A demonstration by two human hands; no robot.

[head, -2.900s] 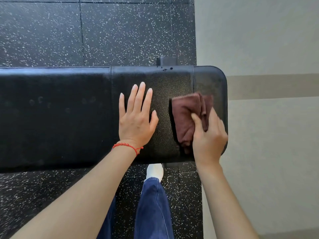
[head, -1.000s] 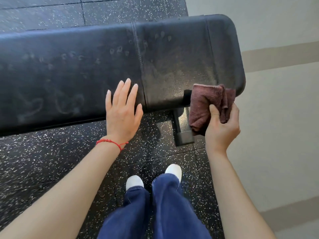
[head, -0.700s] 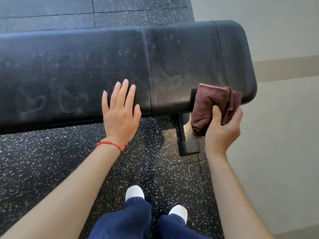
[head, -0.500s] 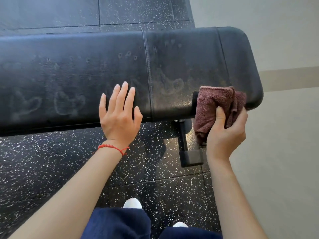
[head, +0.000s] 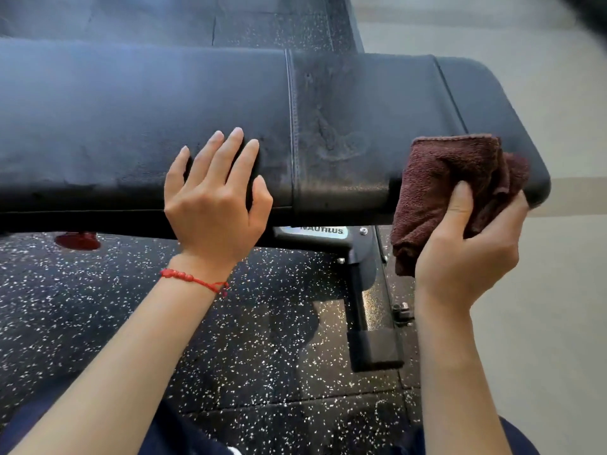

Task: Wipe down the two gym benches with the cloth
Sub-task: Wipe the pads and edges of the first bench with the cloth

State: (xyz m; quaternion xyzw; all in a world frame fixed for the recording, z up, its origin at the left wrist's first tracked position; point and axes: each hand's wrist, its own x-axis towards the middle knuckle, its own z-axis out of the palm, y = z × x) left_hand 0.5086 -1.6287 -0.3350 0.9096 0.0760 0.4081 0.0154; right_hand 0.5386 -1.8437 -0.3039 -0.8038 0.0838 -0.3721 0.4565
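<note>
A black padded gym bench (head: 131, 126) runs across the upper half of the view, with smudges and wipe marks near its right seam. My left hand (head: 216, 198) lies flat with straight fingers against the bench's near edge. My right hand (head: 466, 254) grips a folded dark red-brown cloth (head: 446, 182) and holds it against the near edge at the bench's right end. Only this one bench is in view.
Under the bench sits a black metal frame with a brand plate (head: 322, 230) and a foot (head: 374, 353). The floor is black speckled rubber (head: 98, 307) on the left and pale grey (head: 542, 323) on the right. My blue trouser legs show at the bottom edge.
The view has dropped lower and closer to the bench's near side. My right hand with the cloth stays at the right end's edge; my left hand rests higher on the edge.
</note>
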